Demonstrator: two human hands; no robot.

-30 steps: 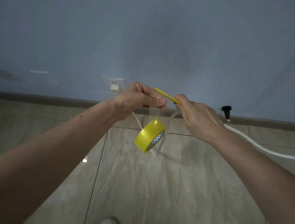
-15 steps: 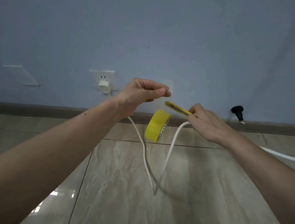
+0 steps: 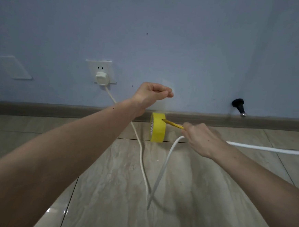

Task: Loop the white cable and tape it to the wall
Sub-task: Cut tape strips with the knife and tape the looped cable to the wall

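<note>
Currently we judge the step in hand to be cutting a strip of clear tape free of the roll. Our left hand (image 3: 152,95) is raised near the pale blue wall (image 3: 169,34), fingers curled and pinching what looks like the end of a transparent tape strip; the strip itself is barely visible. Below it hangs the yellow roll of tape (image 3: 157,127), level with the dark skirting board (image 3: 56,108). Our right hand (image 3: 203,138) grips a slim yellow cutter (image 3: 173,124), its tip touching the roll, and the same hand holds the white cable (image 3: 164,166).

Cable position: it runs from the white plug (image 3: 101,78) in the wall socket (image 3: 102,68) down to a narrow bend low above the tiled floor (image 3: 192,197), up into the right hand, then off to the right.

To do it well: keep the strip taut with the left hand, slice across it just above the roll, and keep hold of the cable so the loop survives. Risk: the freed roll drops.
</note>
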